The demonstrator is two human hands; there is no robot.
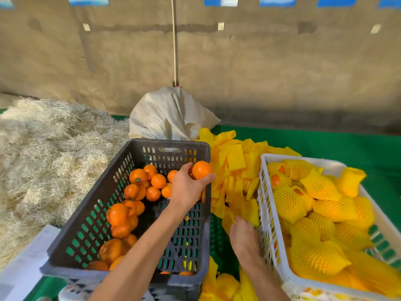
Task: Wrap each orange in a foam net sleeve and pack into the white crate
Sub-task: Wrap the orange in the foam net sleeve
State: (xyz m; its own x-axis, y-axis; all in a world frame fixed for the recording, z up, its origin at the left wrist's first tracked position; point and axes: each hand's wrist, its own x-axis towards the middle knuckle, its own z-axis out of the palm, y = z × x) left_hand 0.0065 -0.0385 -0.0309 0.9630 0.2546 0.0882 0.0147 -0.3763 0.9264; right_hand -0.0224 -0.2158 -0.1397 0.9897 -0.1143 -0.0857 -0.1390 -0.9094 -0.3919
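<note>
My left hand (186, 187) holds a bare orange (201, 169) above the right rim of the dark grey crate (86, 216). Several loose oranges (138, 187) lie along that crate's left side and far end. My right hand (245, 237) reaches down into the heap of yellow foam net sleeves (235, 170) between the two crates, its fingertips on a sleeve (251, 211). Whether it grips that sleeve I cannot tell. The white crate (265, 205) at right is filled with oranges wrapped in yellow sleeves (321, 213).
A pile of pale straw (50, 157) covers the left. A white woven sack (171, 116) stands behind the grey crate, with a rope (175, 40) hanging above it. Green matting (325, 142) covers the surface. More sleeves (223, 285) lie near the front edge.
</note>
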